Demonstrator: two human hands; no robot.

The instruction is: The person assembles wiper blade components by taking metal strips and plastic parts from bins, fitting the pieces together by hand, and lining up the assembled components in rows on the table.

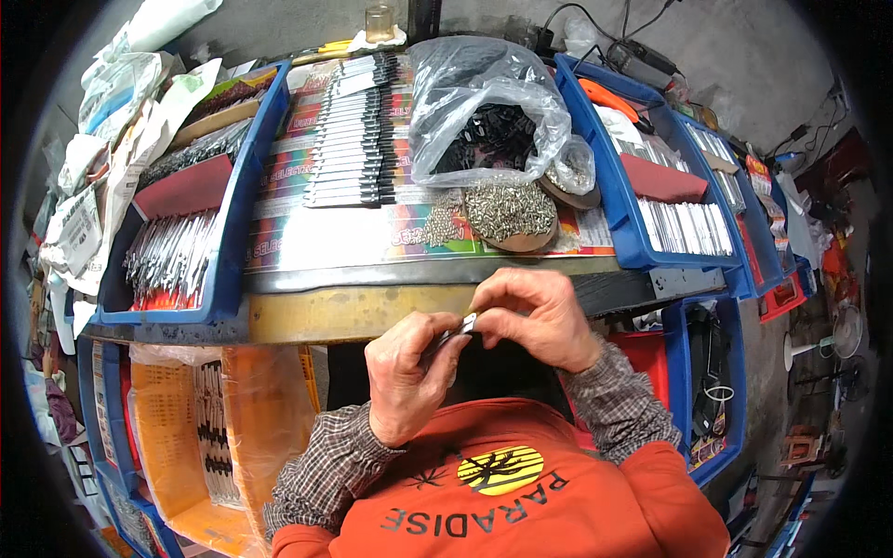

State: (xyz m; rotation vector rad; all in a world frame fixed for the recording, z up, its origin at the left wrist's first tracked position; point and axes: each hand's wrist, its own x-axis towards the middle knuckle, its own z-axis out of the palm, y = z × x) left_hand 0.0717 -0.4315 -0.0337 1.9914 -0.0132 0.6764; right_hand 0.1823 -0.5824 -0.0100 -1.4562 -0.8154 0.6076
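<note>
In front of my chest, at the near table edge, my left hand is closed round a slim metal strip whose pale end sticks out between thumb and forefinger. My right hand has its thumb and forefinger pinched together just beside that end. Whatever lies between those right fingertips is too small to make out. Beyond my hands, a round dish heaped with small metal pins sits on the table. More loose pins are scattered to its left. A row of silver strips with black ends lies further back.
A clear plastic bag of black parts stands behind the dish. Blue bins of strips flank the table at left, and another blue bin at right. An orange crate stands below left. An orange-handled tool rests in the right bin.
</note>
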